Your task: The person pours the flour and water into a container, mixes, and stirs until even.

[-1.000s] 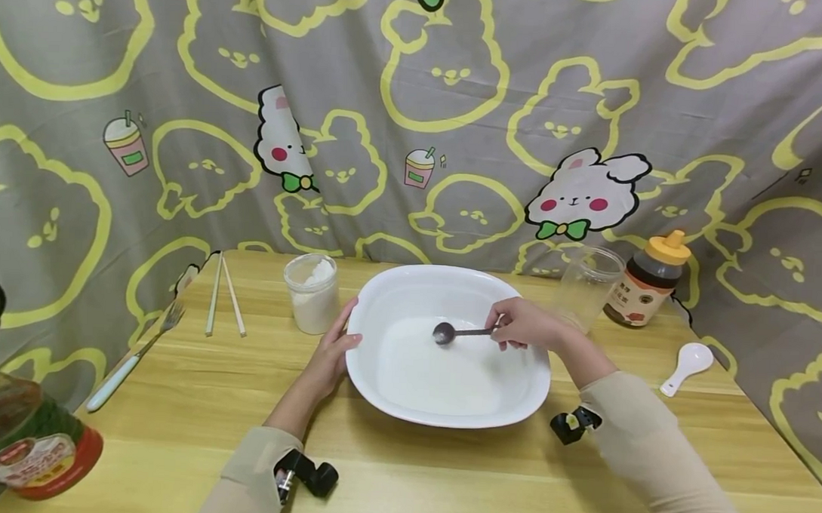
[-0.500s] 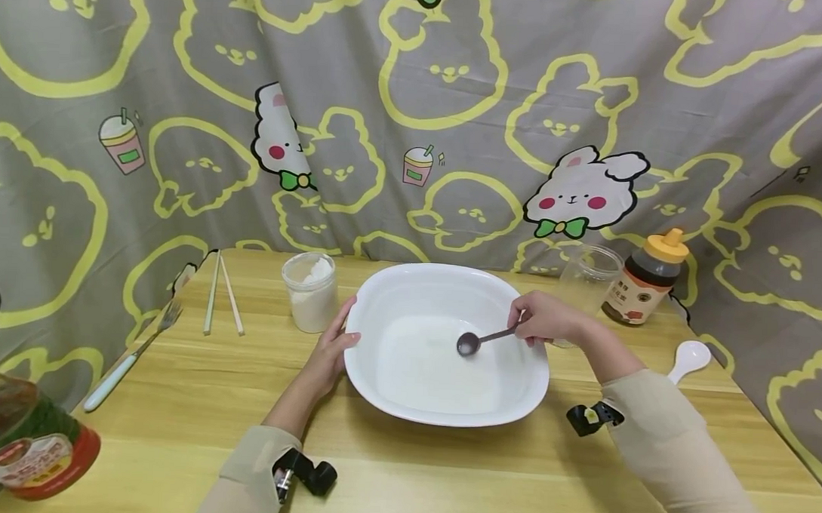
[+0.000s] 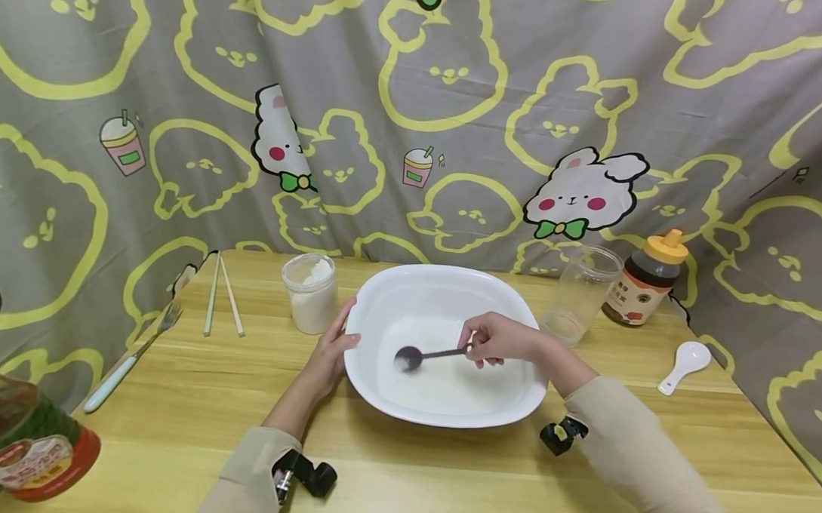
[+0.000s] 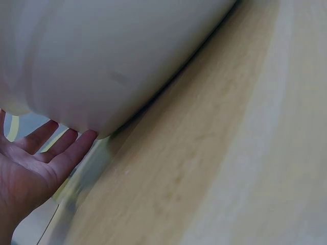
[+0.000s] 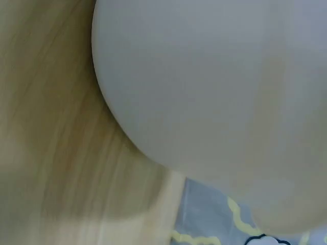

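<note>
A white oval basin (image 3: 444, 292) stands mid-table in the head view, with whitish contents on its floor. My left hand (image 3: 330, 353) holds the basin's left side, thumb over the rim and fingers along the outer wall. In the left wrist view, the fingertips (image 4: 88, 137) touch the basin's outside. Over the basin, my right hand (image 3: 506, 341) pinches the handle of a small dark spoon (image 3: 409, 358). The spoon's bowl points left, low inside the basin. Only the basin's outer wall (image 5: 204, 102) and the tabletop show in the right wrist view; the right hand is out of sight there.
Behind left of the basin stands a jar of white powder (image 3: 313, 302). Chopsticks (image 3: 230, 295) and a fork (image 3: 132, 360) lie further left, near a red-bottomed bottle (image 3: 44, 451). To the right are a clear container (image 3: 579, 296), a yellow-capped bottle (image 3: 644, 283) and a white spoon (image 3: 689, 364).
The right hand and the dark spoon first shifted right and slightly downward in the basin, then swept left to the left part of its floor. The left hand stays on the rim.
</note>
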`<state>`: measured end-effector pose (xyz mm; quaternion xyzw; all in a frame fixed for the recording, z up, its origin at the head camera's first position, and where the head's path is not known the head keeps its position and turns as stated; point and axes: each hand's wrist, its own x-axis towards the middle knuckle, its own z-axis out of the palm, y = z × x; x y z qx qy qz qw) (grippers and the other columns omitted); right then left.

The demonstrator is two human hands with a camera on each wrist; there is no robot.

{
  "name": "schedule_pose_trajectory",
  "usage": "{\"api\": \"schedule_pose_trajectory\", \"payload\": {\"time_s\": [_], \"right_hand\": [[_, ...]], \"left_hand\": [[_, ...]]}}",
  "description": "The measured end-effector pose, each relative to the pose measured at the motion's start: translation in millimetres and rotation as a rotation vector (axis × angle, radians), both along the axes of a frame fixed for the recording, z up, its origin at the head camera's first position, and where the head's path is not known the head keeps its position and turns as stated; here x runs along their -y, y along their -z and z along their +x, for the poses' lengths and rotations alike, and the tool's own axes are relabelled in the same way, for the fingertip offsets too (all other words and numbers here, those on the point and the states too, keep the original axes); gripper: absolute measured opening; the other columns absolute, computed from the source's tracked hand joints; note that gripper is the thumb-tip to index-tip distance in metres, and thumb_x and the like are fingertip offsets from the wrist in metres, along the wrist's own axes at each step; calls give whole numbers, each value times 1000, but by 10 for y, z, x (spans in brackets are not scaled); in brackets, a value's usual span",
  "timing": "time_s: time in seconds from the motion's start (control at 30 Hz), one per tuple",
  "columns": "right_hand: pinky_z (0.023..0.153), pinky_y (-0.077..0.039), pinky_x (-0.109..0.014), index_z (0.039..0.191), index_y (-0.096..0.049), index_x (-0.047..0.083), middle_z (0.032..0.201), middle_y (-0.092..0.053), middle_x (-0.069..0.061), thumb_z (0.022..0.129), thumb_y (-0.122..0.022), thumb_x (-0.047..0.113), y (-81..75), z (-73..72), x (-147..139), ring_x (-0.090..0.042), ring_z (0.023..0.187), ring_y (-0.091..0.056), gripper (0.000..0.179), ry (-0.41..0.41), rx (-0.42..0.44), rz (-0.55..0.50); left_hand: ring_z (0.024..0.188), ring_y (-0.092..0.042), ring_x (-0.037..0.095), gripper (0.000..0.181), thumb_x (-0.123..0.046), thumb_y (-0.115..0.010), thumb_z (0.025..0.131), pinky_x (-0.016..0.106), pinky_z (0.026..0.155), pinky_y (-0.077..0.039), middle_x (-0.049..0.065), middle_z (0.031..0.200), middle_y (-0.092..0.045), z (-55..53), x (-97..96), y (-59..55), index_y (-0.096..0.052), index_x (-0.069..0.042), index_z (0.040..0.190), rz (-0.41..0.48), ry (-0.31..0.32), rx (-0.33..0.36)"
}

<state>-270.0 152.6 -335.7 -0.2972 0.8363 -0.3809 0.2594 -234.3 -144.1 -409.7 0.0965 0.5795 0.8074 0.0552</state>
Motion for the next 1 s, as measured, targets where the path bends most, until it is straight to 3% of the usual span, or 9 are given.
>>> {"api": "schedule_pose_trajectory", "payload": {"time_s": [0.1,0.2,0.27,0.43,0.57,0.67,0.83,1.0], "right_hand": [[39,-34,-19,87,-57,-3,57,-56,-9,78,-55,-2,-74,56,-111,-10,40,-40,10,-74,38,36],[38,-34,-18,84,-58,-1,56,-55,-8,75,-55,-4,-179,90,-268,-10,40,-40,10,-79,77,78],[38,-34,-18,82,-58,-1,54,-54,-7,73,-55,-5,-253,100,-371,-10,40,-41,11,-45,76,113],[38,-35,-20,80,-58,0,54,-53,-6,72,-54,-5,-349,41,-526,-11,42,-43,11,85,-28,199],[41,-37,-23,85,-58,0,57,-54,-7,75,-55,-1,-286,-59,-469,-13,46,-44,10,205,-69,197],[43,-38,-24,88,-57,0,60,-56,-8,78,-55,2,-182,-114,-329,-14,48,-45,11,236,-63,138],[42,-40,-23,90,-56,-3,60,-58,-11,79,-56,1,-30,-120,-83,-13,46,-46,12,150,-45,21],[40,-37,-21,89,-57,-4,59,-57,-10,79,-56,-1,-17,-26,-39,-11,43,-44,11,21,18,17]], "left_hand": [[111,-34,41,66,-9,-46,79,45,80,-41,15,134,-28,2,3,2,-21,-25,138,-3,-5,-3],[111,-34,41,66,-9,-46,79,44,79,-42,13,134,-27,5,6,4,-21,-25,138,-3,-6,-5],[111,-34,40,66,-9,-46,79,43,79,-43,13,134,-27,6,7,5,-20,-25,138,-3,-2,-5],[109,-38,38,66,-9,-46,79,40,77,-44,15,133,-30,4,7,4,-21,-25,138,-13,-2,1],[108,-38,37,65,-9,-46,79,41,78,-44,15,133,-30,1,1,0,-22,-25,137,-16,-7,-3],[109,-36,40,65,-9,-46,79,45,80,-41,15,132,-31,1,-5,-2,-22,-26,137,-16,-6,0],[111,-34,42,65,-8,-45,79,50,83,-37,16,132,-31,3,-10,-6,-22,-26,137,-17,-4,8],[111,-34,41,65,-8,-46,80,46,83,-40,16,132,-31,2,-7,-9,-22,-26,137,-13,-10,5]]}}
